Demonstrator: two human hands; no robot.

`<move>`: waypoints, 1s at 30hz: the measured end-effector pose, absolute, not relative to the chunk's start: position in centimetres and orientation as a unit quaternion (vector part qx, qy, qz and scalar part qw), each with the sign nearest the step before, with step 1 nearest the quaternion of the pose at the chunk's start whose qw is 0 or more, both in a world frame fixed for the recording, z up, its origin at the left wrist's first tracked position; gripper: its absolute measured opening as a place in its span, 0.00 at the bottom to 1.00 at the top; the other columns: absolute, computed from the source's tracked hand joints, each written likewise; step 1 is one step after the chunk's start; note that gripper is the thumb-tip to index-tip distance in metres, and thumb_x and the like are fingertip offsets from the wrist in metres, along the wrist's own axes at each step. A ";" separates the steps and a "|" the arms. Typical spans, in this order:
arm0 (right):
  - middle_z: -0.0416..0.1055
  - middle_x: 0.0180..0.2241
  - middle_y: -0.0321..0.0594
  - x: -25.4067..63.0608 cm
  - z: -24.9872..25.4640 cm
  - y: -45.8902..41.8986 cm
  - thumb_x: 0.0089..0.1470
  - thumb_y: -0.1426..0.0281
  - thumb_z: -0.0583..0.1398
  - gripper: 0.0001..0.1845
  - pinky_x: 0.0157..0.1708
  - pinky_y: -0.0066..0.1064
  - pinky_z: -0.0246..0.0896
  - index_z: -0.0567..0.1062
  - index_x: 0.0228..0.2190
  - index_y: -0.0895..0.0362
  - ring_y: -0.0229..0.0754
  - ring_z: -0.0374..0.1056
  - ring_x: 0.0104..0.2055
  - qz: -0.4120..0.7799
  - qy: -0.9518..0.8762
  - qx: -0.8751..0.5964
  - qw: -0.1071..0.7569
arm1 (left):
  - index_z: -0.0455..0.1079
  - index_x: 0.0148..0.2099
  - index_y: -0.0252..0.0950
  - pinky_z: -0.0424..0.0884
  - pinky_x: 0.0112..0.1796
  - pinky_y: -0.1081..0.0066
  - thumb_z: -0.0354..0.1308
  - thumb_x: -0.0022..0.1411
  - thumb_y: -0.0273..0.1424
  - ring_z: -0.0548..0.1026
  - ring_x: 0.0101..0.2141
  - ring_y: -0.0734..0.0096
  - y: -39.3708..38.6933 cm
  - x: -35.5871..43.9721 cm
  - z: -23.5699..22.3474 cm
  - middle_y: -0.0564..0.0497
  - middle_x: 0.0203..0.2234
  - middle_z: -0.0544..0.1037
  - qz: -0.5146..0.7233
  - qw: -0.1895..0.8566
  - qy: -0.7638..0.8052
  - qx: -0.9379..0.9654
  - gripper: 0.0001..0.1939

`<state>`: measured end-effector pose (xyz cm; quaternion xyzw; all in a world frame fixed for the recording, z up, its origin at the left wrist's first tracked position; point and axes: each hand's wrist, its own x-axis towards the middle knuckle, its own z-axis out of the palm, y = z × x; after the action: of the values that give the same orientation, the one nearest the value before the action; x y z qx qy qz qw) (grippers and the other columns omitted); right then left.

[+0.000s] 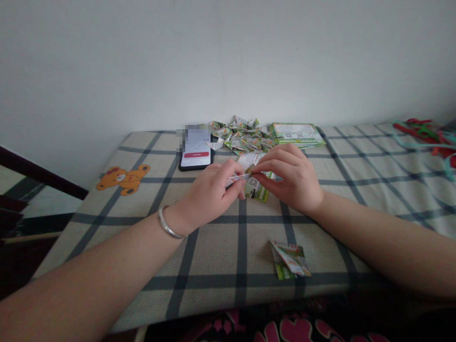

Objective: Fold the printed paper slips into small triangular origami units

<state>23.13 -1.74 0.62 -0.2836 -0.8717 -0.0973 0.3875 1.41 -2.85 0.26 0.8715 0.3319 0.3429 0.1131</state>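
Between my hands, above the checked tablecloth, is a small folded piece of printed paper (pixel 235 179). My left hand (pixel 217 187) pinches it between thumb and fingers. My right hand (pixel 290 175) grips its other end with the fingertips. A flat green-and-white printed leaflet (pixel 257 190) lies just under my hands and is partly covered by them. Closer to me, a loosely folded printed paper (pixel 290 259) rests by the table's front edge. Behind my hands sits a pile of folded paper pieces (pixel 245 135) in the same green and white print.
A phone (pixel 195 149) with its screen lit lies left of the pile. To the pile's right is a stack of printed leaflets (pixel 297 134). An orange bear cutout (pixel 123 179) is at the left. Red and green strips (pixel 420 133) lie far right. A wall (pixel 228 61) backs the table.
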 end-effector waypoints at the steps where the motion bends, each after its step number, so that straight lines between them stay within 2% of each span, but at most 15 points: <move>1: 0.77 0.36 0.39 23.1 0.6 -1.7 0.58 0.69 0.61 0.03 0.44 0.40 0.63 0.76 0.36 0.52 0.44 0.68 0.41 -0.094 -0.872 -0.282 0.388 | 0.61 0.41 0.38 0.69 0.40 0.67 0.52 0.67 0.27 0.78 0.30 0.71 -2.8 1.4 0.2 0.58 0.23 0.78 0.343 0.112 0.329 0.873 0.02; 10: 0.77 0.35 0.39 23.0 0.7 -1.7 0.57 0.67 0.63 0.03 0.43 0.39 0.63 0.76 0.33 0.53 0.43 0.68 0.40 -0.092 -0.872 -0.271 0.398 | 0.61 0.41 0.36 0.66 0.37 0.67 0.54 0.66 0.26 0.75 0.30 0.69 -2.5 1.2 -0.2 0.57 0.25 0.78 0.339 -0.016 0.285 0.896 0.04; 16: 0.74 0.31 0.39 23.1 0.5 -1.7 0.58 0.66 0.62 0.05 0.37 0.36 0.60 0.78 0.31 0.53 0.41 0.65 0.35 -0.103 -0.872 -0.280 0.389 | 0.63 0.38 0.36 0.65 0.35 0.66 0.53 0.66 0.27 0.74 0.29 0.68 -2.4 1.2 0.0 0.55 0.26 0.78 0.310 -0.072 0.275 0.907 0.02; 22: 0.71 0.28 0.39 23.1 0.4 -1.5 0.57 0.69 0.62 0.06 0.33 0.34 0.57 0.77 0.30 0.55 0.40 0.62 0.32 -0.099 -0.878 -0.273 0.382 | 0.66 0.37 0.35 0.64 0.32 0.66 0.52 0.66 0.28 0.71 0.27 0.66 -2.5 1.1 0.1 0.53 0.23 0.75 0.292 -0.143 0.270 0.906 0.04; 30: 0.71 0.29 0.40 22.8 0.4 -1.6 0.56 0.71 0.62 0.05 0.34 0.34 0.57 0.77 0.28 0.57 0.42 0.63 0.33 -0.096 -0.884 -0.278 0.363 | 0.69 0.37 0.34 0.65 0.30 0.67 0.52 0.67 0.30 0.72 0.26 0.65 -2.4 1.1 0.0 0.51 0.22 0.74 0.270 -0.171 0.286 0.903 0.08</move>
<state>22.80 -1.58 0.37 -0.2783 -0.8841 -0.0958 0.3630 1.14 -2.39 -0.01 0.9033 0.2860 0.2703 -0.1705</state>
